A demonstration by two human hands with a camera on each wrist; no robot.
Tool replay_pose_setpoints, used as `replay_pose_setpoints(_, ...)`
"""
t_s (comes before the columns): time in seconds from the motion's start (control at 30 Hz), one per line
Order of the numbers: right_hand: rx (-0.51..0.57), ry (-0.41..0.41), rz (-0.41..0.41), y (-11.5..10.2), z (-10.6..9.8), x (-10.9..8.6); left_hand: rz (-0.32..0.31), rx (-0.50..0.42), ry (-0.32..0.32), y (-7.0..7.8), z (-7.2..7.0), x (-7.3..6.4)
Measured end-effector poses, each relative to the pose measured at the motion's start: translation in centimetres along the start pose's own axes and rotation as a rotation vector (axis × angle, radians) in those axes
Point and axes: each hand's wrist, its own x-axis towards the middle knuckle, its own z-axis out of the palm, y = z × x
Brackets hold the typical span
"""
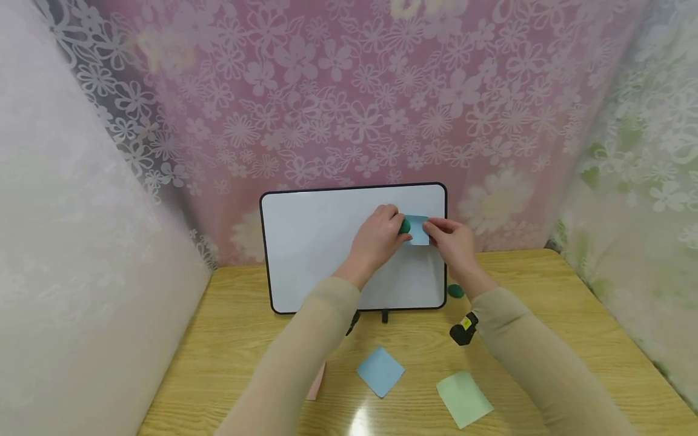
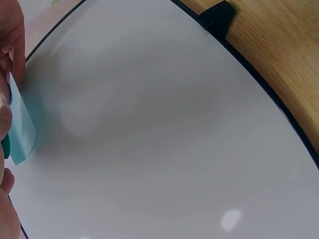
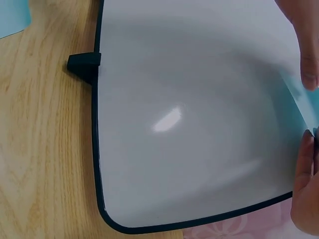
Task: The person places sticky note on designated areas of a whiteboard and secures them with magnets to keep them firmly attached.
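Note:
A white whiteboard (image 1: pixel 316 248) with a black frame stands upright on the table. Near its right side, my left hand (image 1: pixel 376 239) holds a round green magnet (image 1: pixel 405 226) between curled fingers and thumb, over the left edge of a blue sticky note (image 1: pixel 417 231). My right hand (image 1: pixel 457 243) pinches the note's right edge. In the left wrist view, the blue note (image 2: pixel 22 130) tilts out from the board, with a sliver of the green magnet (image 2: pixel 6 147) beside it. The right wrist view has the right hand's fingers (image 3: pixel 304 164) at the note's edge.
Another green magnet (image 1: pixel 455 290) lies right of the board on the wooden table (image 1: pixel 218 339). Nearer are a blue note (image 1: pixel 381 371), a pale green note (image 1: pixel 464 399) and a pink note (image 1: pixel 317 383) partly behind the left sleeve. A black object (image 1: pixel 463 330) with a yellow patch sits by the right cuff.

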Motion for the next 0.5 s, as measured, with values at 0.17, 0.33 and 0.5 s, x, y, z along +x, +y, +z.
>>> replay_pose_setpoints(0.17, 0.015, 0.019, 0.002, -0.2, 0.2, 0.3, 0.029, 0.045, 0.027, 0.4, 0.4, 0.7)
replay_pose_setpoints(0.33, 0.027, 0.028, 0.0, -0.4, 0.1, 0.6, -0.006, 0.088, 0.045, 0.6, 0.8, 1.4)
replay_pose_setpoints(0.5, 0.007, 0.031, 0.007, -0.7, -0.3, 0.8, -0.031, 0.11, 0.077, 0.8, 0.8, 1.9)
